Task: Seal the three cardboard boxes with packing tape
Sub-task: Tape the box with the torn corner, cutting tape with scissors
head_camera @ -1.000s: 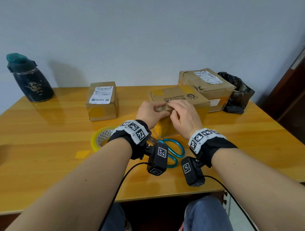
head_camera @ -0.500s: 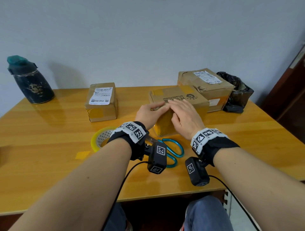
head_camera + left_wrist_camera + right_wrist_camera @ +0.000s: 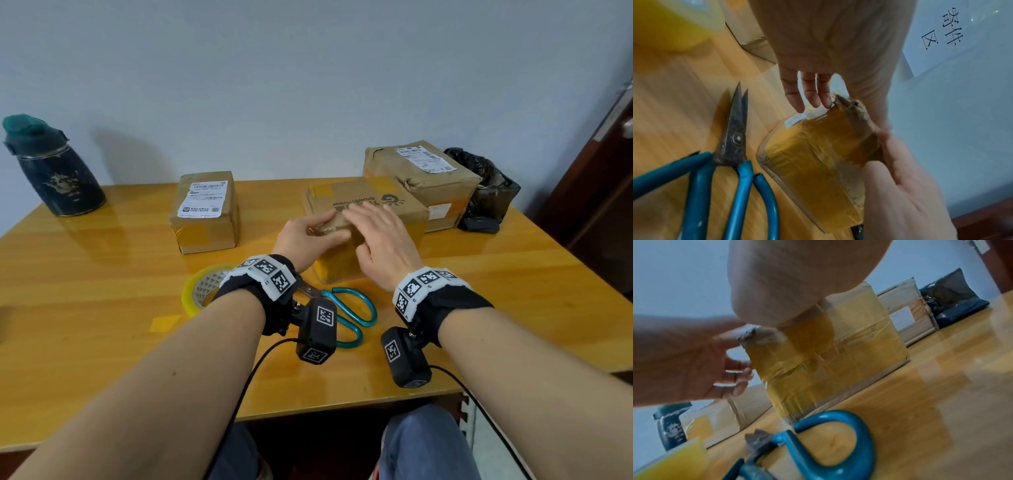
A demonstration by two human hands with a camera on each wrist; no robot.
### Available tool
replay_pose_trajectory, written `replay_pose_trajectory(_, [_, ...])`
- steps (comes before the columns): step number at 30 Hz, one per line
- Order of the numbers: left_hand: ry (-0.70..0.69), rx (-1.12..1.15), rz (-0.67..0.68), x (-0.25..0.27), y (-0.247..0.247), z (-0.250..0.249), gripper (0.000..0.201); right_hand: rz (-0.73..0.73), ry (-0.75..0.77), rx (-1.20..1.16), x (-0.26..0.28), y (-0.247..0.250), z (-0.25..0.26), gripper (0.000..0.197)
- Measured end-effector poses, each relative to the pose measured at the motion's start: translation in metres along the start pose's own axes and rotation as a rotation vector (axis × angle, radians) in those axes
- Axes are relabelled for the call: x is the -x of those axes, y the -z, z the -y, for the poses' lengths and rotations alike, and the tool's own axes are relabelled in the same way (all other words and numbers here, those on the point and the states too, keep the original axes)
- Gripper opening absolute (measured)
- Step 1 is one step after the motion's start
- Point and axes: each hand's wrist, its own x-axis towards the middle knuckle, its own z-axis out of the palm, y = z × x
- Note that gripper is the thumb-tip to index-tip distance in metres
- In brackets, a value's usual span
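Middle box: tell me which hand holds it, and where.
The left hand grips the middle box at its near left top corner; the right hand lies flat on top.

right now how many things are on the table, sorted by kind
cardboard boxes: 3 (left box, middle box, right box)
tape roll: 1
scissors: 1
bottle: 1
black bag: 1
total: 7
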Motion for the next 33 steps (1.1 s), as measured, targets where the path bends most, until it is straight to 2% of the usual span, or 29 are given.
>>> replay_pose_trajectory(3, [-0.003,0.040,-0.032,0.000,-0.002,-0.001,0.039,-0.003,0.016,0.019,0.002,-0.003,-0.003,0.056])
replay_pose_trajectory(7, [0.005,0.006,0.010,-0.002,0.003,-0.002,0.044,-0.015,-0.033,0.012,0.000,-0.002,-0.007,0.055])
replay_pose_trajectory(9, [0.009,-0.017,0.004,-0.002,0.005,-0.001,0.062,-0.016,-0.093,0.016,-0.002,0.000,-0.005,0.055])
replay_pose_trajectory(11, [0.026,-0.012,-0.041,-0.002,0.005,0.002,0.088,-0.028,-0.143,0.024,-0.006,0.002,0.000,0.058])
replay_pose_trajectory(12, [0.042,-0.018,-0.064,-0.003,0.004,0.004,0.098,-0.033,-0.121,0.021,-0.008,0.002,0.003,0.061])
replay_pose_trajectory(14, [0.066,-0.079,-0.087,-0.004,0.003,0.004,0.102,-0.004,-0.017,0.014,-0.009,0.000,0.008,0.061])
replay_pose_trajectory(17, [0.062,-0.162,-0.077,-0.002,0.003,-0.003,0.096,0.022,0.030,-0.003,-0.010,0.000,0.009,0.056])
replay_pose_trajectory(21, [0.114,-0.022,-0.082,-0.007,0.002,-0.010,0.085,-0.009,0.027,0.012,-0.014,-0.002,0.008,0.052])
replay_pose_trajectory(25, [0.171,0.054,-0.078,-0.019,0.000,-0.009,0.072,-0.022,0.031,0.017,-0.014,-0.009,0.009,0.056])
replay_pose_trajectory(33, [0.215,0.109,-0.131,-0.037,-0.006,-0.001,0.051,-0.101,0.003,-0.034,-0.013,-0.020,0.009,0.057])
